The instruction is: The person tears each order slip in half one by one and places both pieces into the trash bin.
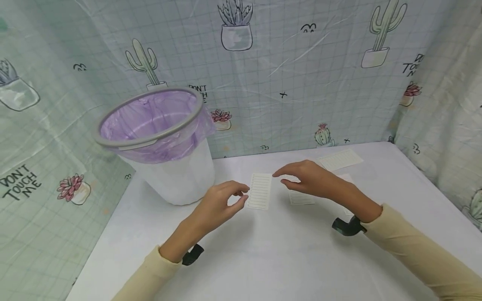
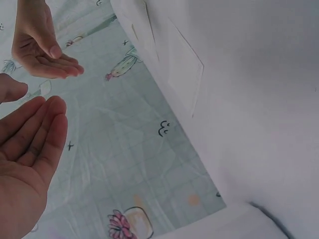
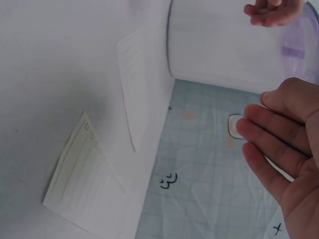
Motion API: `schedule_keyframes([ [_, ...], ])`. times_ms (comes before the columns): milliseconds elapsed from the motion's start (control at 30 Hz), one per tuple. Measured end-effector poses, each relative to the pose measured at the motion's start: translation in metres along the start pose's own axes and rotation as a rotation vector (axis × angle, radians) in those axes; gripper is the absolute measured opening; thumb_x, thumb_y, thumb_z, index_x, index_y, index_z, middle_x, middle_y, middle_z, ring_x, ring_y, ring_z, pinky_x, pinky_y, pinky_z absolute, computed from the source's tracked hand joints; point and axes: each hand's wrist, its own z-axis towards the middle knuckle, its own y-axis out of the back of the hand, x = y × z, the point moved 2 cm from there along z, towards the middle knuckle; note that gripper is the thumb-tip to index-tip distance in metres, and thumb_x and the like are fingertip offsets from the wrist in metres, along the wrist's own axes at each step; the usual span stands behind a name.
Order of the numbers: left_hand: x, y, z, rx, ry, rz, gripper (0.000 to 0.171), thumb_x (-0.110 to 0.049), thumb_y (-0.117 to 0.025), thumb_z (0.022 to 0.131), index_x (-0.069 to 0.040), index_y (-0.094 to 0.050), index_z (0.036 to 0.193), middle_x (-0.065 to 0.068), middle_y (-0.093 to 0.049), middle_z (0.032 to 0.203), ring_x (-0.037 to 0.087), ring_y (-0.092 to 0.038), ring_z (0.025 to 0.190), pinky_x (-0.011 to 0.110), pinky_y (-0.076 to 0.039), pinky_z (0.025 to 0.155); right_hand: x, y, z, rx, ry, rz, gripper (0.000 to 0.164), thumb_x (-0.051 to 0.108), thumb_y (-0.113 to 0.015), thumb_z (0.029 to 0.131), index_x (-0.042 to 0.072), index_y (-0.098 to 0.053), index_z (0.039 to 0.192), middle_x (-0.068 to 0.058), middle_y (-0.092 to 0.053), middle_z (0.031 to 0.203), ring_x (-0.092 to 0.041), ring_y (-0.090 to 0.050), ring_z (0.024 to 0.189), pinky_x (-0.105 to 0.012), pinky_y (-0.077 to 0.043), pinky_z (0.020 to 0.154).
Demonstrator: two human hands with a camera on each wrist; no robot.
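A small lined paper sheet (image 1: 260, 191) lies flat on the white table between both hands. My left hand (image 1: 222, 202) hovers at its left edge, fingers loosely bent and nothing in them; its bare palm (image 2: 25, 174) shows in the left wrist view. At the sheet's upper right is my right hand (image 1: 310, 177), also holding nothing, with relaxed fingers (image 3: 269, 124) in the right wrist view. Below that hand lies a second lined sheet (image 1: 301, 198), partly covered by it; its checkbox column shows on the paper (image 3: 82, 184) in the right wrist view.
A white bin (image 1: 180, 179) with a grey rim and purple liner (image 1: 150, 110) stands at the back left. Another lined sheet (image 1: 342, 159) lies at the back right, and one more (image 1: 346, 178) is partly hidden by the right arm. A cactus-print cloth (image 1: 263, 83) hangs behind the table.
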Motion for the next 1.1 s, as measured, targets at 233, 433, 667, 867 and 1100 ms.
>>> schedule_keyframes([
  [233,0.012,-0.015,0.007,0.072,0.079,0.054,0.015,-0.010,-0.074,0.093,-0.005,-0.074,0.107,0.003,-0.075,0.102,0.016,-0.069,0.088,0.027,-0.057,0.077,-0.005,-0.014,0.008,0.060,0.042,0.014,0.024,0.007,-0.073,0.093,0.009,-0.074,0.116,-0.002,-0.075,0.116,-0.019,-0.071,0.106,-0.035,-0.058,0.087],
  [433,0.025,-0.036,0.014,0.214,0.204,0.053,0.024,-0.016,-0.072,0.095,0.000,-0.071,0.113,0.010,-0.072,0.110,0.023,-0.067,0.097,0.034,-0.057,0.083,-0.016,-0.032,0.018,0.146,0.062,0.029,0.024,0.009,-0.073,0.094,0.011,-0.074,0.118,-0.001,-0.074,0.119,-0.021,-0.069,0.112,-0.037,-0.057,0.092],
  [667,0.042,-0.058,0.020,0.402,0.316,0.135,0.052,-0.032,-0.069,0.098,0.002,-0.057,0.135,0.015,-0.059,0.139,0.029,-0.055,0.130,0.041,-0.047,0.107,-0.033,-0.049,0.033,0.262,0.053,0.029,0.028,0.008,-0.073,0.094,0.006,-0.071,0.121,-0.004,-0.071,0.124,-0.026,-0.066,0.118,-0.041,-0.054,0.098],
  [867,0.052,-0.077,0.020,0.663,0.408,0.292,0.095,-0.067,-0.052,0.097,-0.005,-0.021,0.162,0.016,-0.015,0.169,0.037,-0.018,0.154,0.051,-0.023,0.122,-0.048,-0.069,0.044,0.459,-0.032,-0.009,0.046,0.018,-0.072,0.097,0.009,-0.060,0.140,-0.009,-0.055,0.148,-0.030,-0.050,0.139,-0.046,-0.041,0.112],
  [1100,0.056,-0.092,0.016,0.783,0.510,0.349,0.099,-0.079,-0.034,0.095,-0.013,-0.011,0.165,0.007,-0.001,0.171,0.037,0.000,0.156,0.065,-0.007,0.121,-0.057,-0.081,0.053,0.577,-0.046,-0.014,0.065,0.029,-0.071,0.097,0.009,-0.045,0.154,-0.008,-0.035,0.163,-0.030,-0.034,0.149,-0.049,-0.030,0.119],
])
